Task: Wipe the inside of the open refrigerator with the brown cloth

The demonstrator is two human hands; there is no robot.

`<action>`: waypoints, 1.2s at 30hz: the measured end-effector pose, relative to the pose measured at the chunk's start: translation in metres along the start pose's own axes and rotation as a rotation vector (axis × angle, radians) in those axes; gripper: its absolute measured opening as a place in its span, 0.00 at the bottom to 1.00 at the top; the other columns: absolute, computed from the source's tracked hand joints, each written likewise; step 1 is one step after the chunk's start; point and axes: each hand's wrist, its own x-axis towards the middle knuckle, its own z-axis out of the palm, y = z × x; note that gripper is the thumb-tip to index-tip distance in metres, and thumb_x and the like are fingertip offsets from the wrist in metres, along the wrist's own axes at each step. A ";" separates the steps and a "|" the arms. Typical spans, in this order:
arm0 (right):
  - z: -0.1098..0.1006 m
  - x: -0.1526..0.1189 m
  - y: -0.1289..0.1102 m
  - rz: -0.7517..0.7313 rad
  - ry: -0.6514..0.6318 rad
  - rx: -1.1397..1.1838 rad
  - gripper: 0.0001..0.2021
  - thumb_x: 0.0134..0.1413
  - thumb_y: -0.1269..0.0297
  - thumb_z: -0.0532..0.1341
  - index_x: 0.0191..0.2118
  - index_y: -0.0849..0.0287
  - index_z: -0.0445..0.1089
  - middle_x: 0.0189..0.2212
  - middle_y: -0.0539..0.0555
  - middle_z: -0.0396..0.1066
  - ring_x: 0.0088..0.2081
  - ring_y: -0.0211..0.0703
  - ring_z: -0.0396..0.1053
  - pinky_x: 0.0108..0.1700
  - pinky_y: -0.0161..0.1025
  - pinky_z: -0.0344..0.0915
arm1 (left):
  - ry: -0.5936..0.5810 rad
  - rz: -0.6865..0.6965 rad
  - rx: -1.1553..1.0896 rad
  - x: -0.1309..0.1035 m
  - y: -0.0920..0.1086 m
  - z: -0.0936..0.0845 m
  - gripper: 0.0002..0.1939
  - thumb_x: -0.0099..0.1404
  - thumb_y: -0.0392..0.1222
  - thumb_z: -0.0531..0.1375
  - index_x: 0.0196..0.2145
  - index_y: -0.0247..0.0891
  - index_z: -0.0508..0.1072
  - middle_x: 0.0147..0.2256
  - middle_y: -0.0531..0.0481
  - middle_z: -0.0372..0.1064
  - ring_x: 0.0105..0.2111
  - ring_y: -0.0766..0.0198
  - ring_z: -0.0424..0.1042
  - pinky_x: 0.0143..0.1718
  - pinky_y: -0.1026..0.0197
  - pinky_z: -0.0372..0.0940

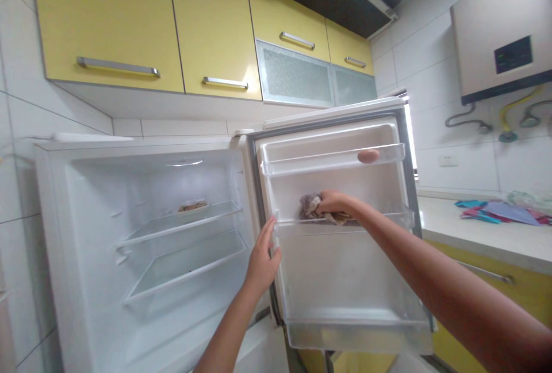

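My right hand (333,203) grips a crumpled, patterned grey-brown cloth (310,205) at the middle shelf (345,227) of the refrigerator door (332,269). Part of the cloth hangs down behind the clear front of that shelf. At the hinge side of the door, my left hand (262,255) rests with its fingers stretched upward along the edge, holding nothing. An egg (368,156) lies in the clear top door shelf (332,160), above my right hand. The door is swung wide, and the fridge interior (99,269) is lit on the left.
Inside the fridge are two glass shelves (190,264), the upper with a small dish (192,207) of food. Yellow cabinets (107,16) hang overhead. Coloured cloths (500,212) lie on the counter (452,235) at right, below a water heater (504,34).
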 end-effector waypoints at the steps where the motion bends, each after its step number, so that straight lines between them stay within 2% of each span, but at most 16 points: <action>1: 0.006 0.007 -0.016 -0.020 -0.020 0.023 0.12 0.42 0.64 0.64 0.34 0.63 0.78 0.31 0.56 0.78 0.31 0.43 0.73 0.31 0.34 0.65 | -0.001 -0.002 -0.003 0.000 0.000 0.000 0.37 0.61 0.32 0.53 0.67 0.50 0.55 0.70 0.47 0.50 0.67 0.55 0.54 0.58 0.51 0.66; 5: 0.025 0.024 -0.065 -0.108 -0.070 0.113 0.12 0.45 0.62 0.64 0.36 0.61 0.78 0.32 0.54 0.78 0.30 0.39 0.72 0.29 0.32 0.63 | 0.001 -0.024 0.005 0.000 -0.002 0.002 0.36 0.62 0.32 0.51 0.67 0.46 0.55 0.70 0.45 0.49 0.68 0.55 0.53 0.58 0.51 0.67; 7: 0.030 0.024 -0.075 -0.143 -0.072 0.143 0.12 0.45 0.61 0.65 0.35 0.62 0.78 0.31 0.54 0.77 0.29 0.40 0.71 0.29 0.32 0.63 | 0.005 -0.031 0.033 0.000 -0.003 0.004 0.37 0.62 0.31 0.50 0.68 0.43 0.54 0.70 0.44 0.48 0.68 0.54 0.52 0.60 0.49 0.64; 9: 0.030 0.019 -0.073 -0.179 -0.080 0.171 0.12 0.46 0.60 0.65 0.34 0.62 0.77 0.30 0.53 0.77 0.29 0.40 0.71 0.29 0.32 0.63 | 0.014 -0.027 0.076 0.000 -0.002 0.006 0.37 0.62 0.30 0.50 0.69 0.42 0.53 0.70 0.44 0.48 0.69 0.54 0.50 0.65 0.46 0.59; 12: 0.022 0.006 -0.054 -0.229 -0.121 0.221 0.12 0.46 0.58 0.66 0.35 0.60 0.77 0.30 0.52 0.77 0.30 0.39 0.71 0.31 0.31 0.63 | 0.023 -0.005 0.120 0.000 0.002 0.008 0.39 0.61 0.29 0.49 0.69 0.42 0.51 0.71 0.45 0.47 0.70 0.56 0.47 0.69 0.46 0.50; 15: 0.007 -0.009 -0.028 -0.237 -0.154 0.251 0.14 0.44 0.56 0.67 0.35 0.61 0.77 0.32 0.52 0.78 0.31 0.40 0.71 0.33 0.32 0.64 | 0.008 -0.013 0.114 0.000 0.007 0.008 0.41 0.60 0.28 0.49 0.70 0.40 0.48 0.71 0.44 0.45 0.71 0.58 0.45 0.71 0.47 0.46; 20: -0.021 -0.036 0.018 -0.171 -0.179 0.260 0.15 0.42 0.56 0.66 0.36 0.61 0.77 0.34 0.54 0.79 0.33 0.43 0.72 0.36 0.35 0.66 | -0.008 -0.034 0.090 -0.001 0.009 0.006 0.42 0.59 0.29 0.49 0.70 0.43 0.47 0.72 0.46 0.44 0.71 0.57 0.44 0.70 0.45 0.47; 24: -0.040 -0.056 0.068 -0.085 -0.168 0.242 0.18 0.41 0.57 0.66 0.39 0.62 0.76 0.36 0.56 0.79 0.36 0.48 0.74 0.39 0.38 0.67 | -0.019 -0.026 0.110 -0.001 0.008 0.005 0.41 0.60 0.29 0.49 0.70 0.44 0.46 0.72 0.45 0.43 0.71 0.56 0.44 0.70 0.43 0.49; 28: -0.057 -0.073 0.111 0.007 -0.111 0.194 0.16 0.39 0.64 0.65 0.39 0.61 0.76 0.39 0.58 0.79 0.39 0.50 0.75 0.39 0.38 0.68 | -0.032 -0.001 0.123 -0.002 0.006 0.003 0.39 0.63 0.32 0.49 0.70 0.46 0.46 0.71 0.46 0.43 0.71 0.57 0.45 0.70 0.43 0.49; 31: -0.062 -0.078 0.117 0.010 -0.071 0.081 0.13 0.39 0.67 0.65 0.35 0.61 0.76 0.36 0.58 0.79 0.38 0.50 0.74 0.38 0.37 0.66 | -0.033 0.020 0.127 -0.002 0.003 0.001 0.38 0.64 0.32 0.49 0.70 0.48 0.47 0.71 0.47 0.44 0.70 0.57 0.47 0.70 0.43 0.49; 36: -0.047 -0.061 0.089 0.016 -0.012 -0.003 0.13 0.35 0.69 0.67 0.34 0.61 0.76 0.32 0.56 0.78 0.36 0.48 0.74 0.36 0.37 0.64 | -0.035 0.035 0.126 -0.001 -0.003 0.000 0.39 0.63 0.31 0.49 0.69 0.49 0.48 0.71 0.47 0.45 0.69 0.56 0.49 0.70 0.41 0.48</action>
